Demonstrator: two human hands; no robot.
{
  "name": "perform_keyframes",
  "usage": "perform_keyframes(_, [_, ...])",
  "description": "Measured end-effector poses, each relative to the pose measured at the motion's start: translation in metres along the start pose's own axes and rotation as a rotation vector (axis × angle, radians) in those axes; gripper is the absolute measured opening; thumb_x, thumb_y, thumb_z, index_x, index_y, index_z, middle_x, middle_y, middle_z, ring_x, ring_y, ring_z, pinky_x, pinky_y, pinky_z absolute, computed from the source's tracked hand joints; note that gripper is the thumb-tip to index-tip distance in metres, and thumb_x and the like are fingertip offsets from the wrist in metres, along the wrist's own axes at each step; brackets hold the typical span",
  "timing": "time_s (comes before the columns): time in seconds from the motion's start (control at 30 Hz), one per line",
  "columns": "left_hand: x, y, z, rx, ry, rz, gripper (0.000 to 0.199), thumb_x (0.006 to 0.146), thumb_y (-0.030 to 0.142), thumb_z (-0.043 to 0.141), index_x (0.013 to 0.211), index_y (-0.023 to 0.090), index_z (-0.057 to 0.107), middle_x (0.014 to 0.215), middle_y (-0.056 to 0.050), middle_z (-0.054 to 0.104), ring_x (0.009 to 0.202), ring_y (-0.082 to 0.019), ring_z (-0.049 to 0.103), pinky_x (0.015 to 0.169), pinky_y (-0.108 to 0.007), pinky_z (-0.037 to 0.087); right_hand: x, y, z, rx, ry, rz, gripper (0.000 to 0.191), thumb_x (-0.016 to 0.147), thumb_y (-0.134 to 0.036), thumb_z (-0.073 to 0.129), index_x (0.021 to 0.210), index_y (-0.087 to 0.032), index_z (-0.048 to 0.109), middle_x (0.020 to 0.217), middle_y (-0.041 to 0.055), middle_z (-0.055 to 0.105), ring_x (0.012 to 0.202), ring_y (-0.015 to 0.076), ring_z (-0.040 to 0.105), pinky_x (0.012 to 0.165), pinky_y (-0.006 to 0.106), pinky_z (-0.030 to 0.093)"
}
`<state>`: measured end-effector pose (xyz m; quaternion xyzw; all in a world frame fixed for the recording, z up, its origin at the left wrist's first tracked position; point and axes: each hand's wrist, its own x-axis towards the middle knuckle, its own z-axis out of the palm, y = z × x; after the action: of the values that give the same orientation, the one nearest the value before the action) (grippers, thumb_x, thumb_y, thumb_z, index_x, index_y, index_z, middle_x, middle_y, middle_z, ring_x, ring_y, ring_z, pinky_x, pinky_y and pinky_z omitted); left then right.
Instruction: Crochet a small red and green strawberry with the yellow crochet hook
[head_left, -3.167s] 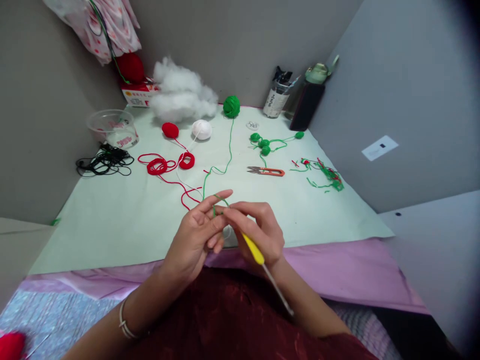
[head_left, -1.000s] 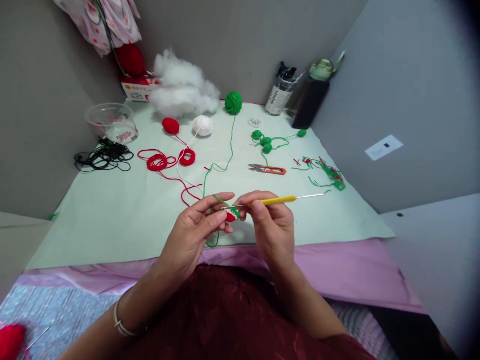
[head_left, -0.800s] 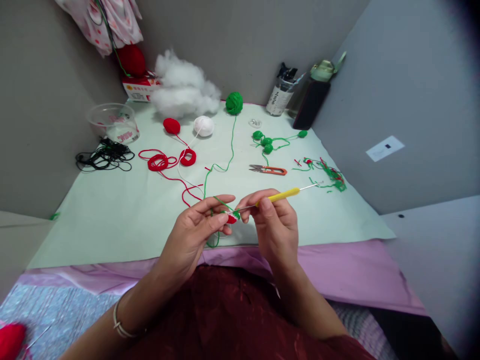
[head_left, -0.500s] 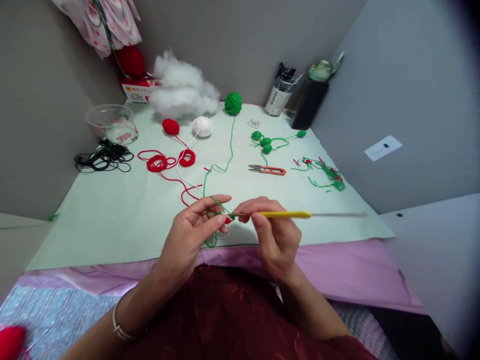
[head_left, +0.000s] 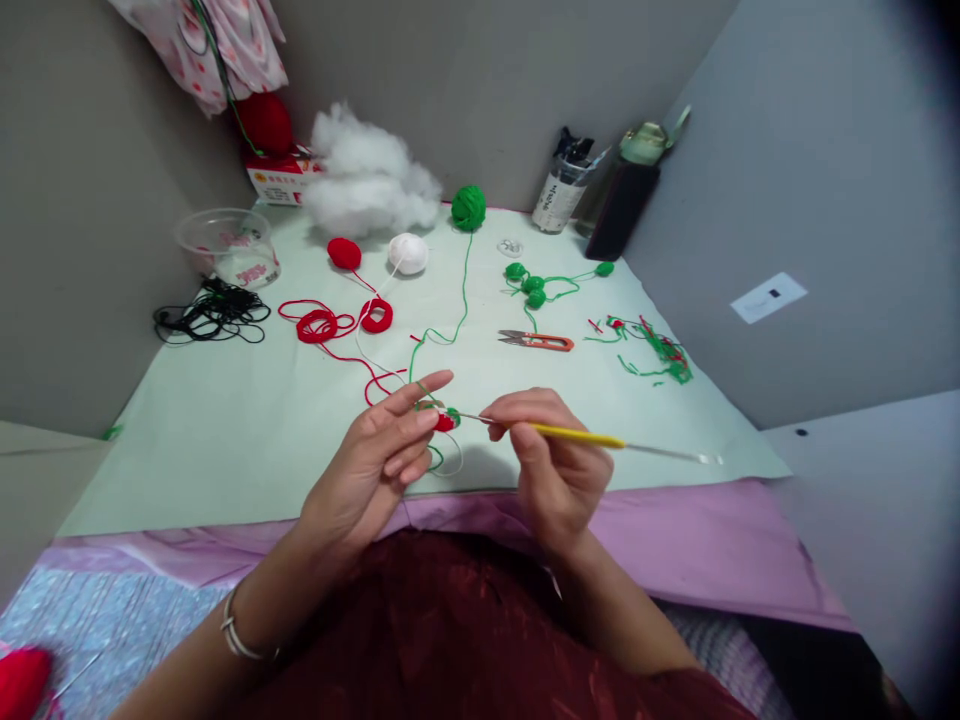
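My left hand point(head_left: 382, 455) pinches a small red and green crochet piece point(head_left: 445, 421), its index finger stretched out with green yarn running over it. In my right hand point(head_left: 555, 460) is a crochet hook point(head_left: 581, 434) with a yellow handle, held like a pencil. The hook's thin metal end reaches left to the piece; its other metal end points right. Green yarn leads from the left hand up to a green ball point(head_left: 469, 208) at the back. A loose white strand curls below the piece. Fingers partly hide the piece.
Red yarn rings point(head_left: 316, 325), a red ball point(head_left: 344, 253) and a white ball point(head_left: 409, 254) lie left. Orange thread snips point(head_left: 536, 341), small green crocheted balls point(head_left: 533, 286) and yarn scraps point(head_left: 664, 350) lie right. Stuffing point(head_left: 371, 175), a plastic tub point(head_left: 229, 248) and a bottle point(head_left: 626, 190) stand behind.
My left hand has tilted, its index finger raised straighter and the piece shifted slightly left. The hook now slants, its right end lower, and my right hand has moved slightly right.
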<state>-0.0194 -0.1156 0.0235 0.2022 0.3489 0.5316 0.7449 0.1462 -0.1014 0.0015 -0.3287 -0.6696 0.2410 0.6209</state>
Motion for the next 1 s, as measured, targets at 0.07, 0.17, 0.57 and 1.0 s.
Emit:
perform_keyframes(0.07, [0.0,0.0,0.001,0.024,-0.007,0.029,0.038,0.081,0.015,0.085,0.119,0.017,0.08,0.061,0.009,0.047,0.043,0.0,0.023,0.04,-0.009,0.034,0.005,0.0,0.001,0.141,0.001,0.132,0.019,0.104,-0.028,0.059,0.098,-0.025,0.076,0.088,0.0043,0.074,0.073,0.0178,0.067,0.064,0.035,0.058])
perform_keyframes(0.17, [0.001,-0.006,0.004,0.113,-0.01,0.089,0.035,0.081,0.018,0.086,0.115,0.022,0.081,0.073,0.006,0.059,0.044,0.001,0.032,0.043,-0.012,0.042,0.007,0.001,0.003,0.171,-0.055,0.162,0.016,0.102,-0.028,0.062,0.099,-0.025,0.077,0.093,0.0044,0.076,0.076,0.0168,0.069,0.067,0.034,0.058])
perform_keyframes(0.57, [0.007,-0.009,0.0,-0.056,0.024,-0.025,0.032,0.078,0.013,0.086,0.11,0.013,0.082,0.069,0.006,0.055,0.045,0.001,0.03,0.048,-0.01,0.044,-0.001,0.003,-0.001,-0.103,-0.016,0.0,0.018,0.1,-0.018,0.062,0.105,-0.027,0.078,0.092,0.0049,0.076,0.082,0.0198,0.071,0.068,0.036,0.06])
perform_keyframes(1.0, [0.003,-0.013,-0.005,0.298,0.055,0.183,0.025,0.084,0.024,0.083,0.109,0.023,0.084,0.092,-0.001,0.071,0.062,-0.007,0.059,0.062,-0.021,0.052,0.001,0.012,0.004,0.352,-0.033,0.372,0.014,0.1,-0.031,0.065,0.096,-0.024,0.077,0.088,0.002,0.074,0.07,0.0136,0.063,0.066,0.029,0.052])
